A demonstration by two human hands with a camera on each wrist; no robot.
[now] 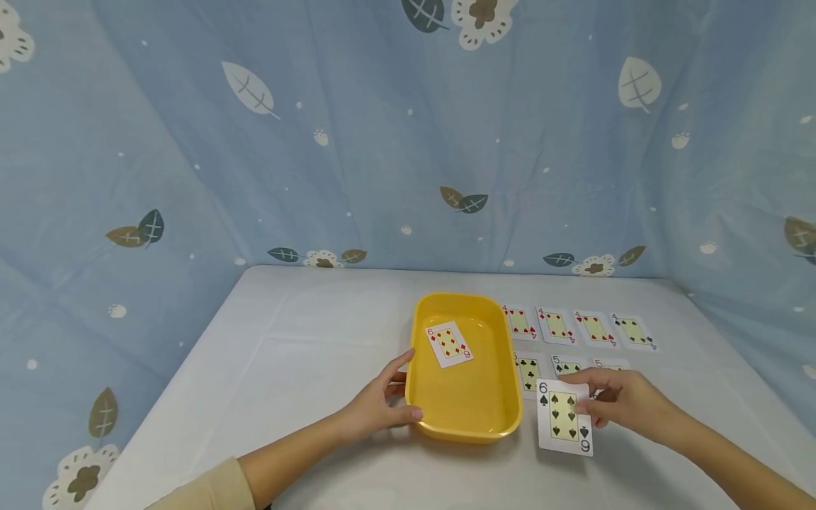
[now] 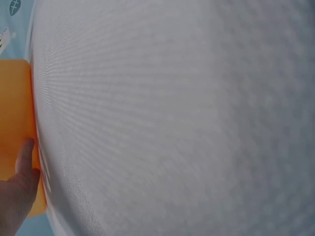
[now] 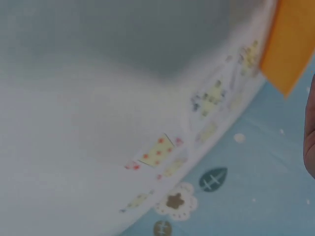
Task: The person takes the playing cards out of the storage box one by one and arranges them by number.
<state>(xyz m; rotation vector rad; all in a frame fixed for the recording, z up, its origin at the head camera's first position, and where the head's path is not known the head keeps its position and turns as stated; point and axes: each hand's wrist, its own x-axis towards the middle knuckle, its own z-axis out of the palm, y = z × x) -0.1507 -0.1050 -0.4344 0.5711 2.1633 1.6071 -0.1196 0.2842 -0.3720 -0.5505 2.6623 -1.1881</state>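
Observation:
My left hand holds the left side of a yellow plastic tray, thumb near its front corner and fingers along the wall. Inside the tray lies a six of diamonds, face up. To the right of the tray, my right hand pinches a six of spades by its right side, thumb across the face. That card is tilted toward the head camera and overlaps the row of fives behind it. In the right wrist view only a sliver of the right hand shows, and the held card is out of sight.
Several fours form a back row, among them a four of diamonds and a four of spades. In front lie fives, including a five of clubs, partly hidden by tray and hand. A patterned blue curtain surrounds the white table.

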